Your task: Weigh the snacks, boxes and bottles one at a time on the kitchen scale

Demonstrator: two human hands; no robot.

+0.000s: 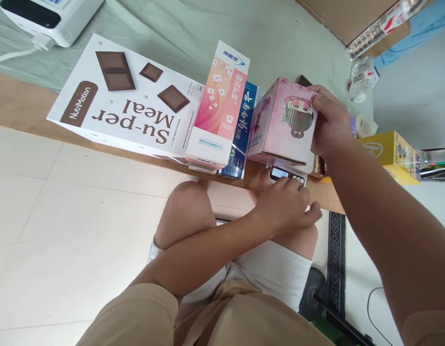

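Right hand (330,122) grips pink cardboard box (283,122) above small digital scale (288,175); left hand (285,204) touches scale's front edge.

The doll box (283,122) sits on the small scale (287,175), right of the toothpaste boxes (222,108), with the meal box (125,98) farthest left

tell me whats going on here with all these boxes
A seated person holds a pink box with a cartoon figure in the right hand, over a small digital scale. The left hand rests at the scale's front, fingers on its buttons. Beside the pink box lie a pink and white carton, a blue carton and a big white Su-per Meal box. A yellow box sits to the right.
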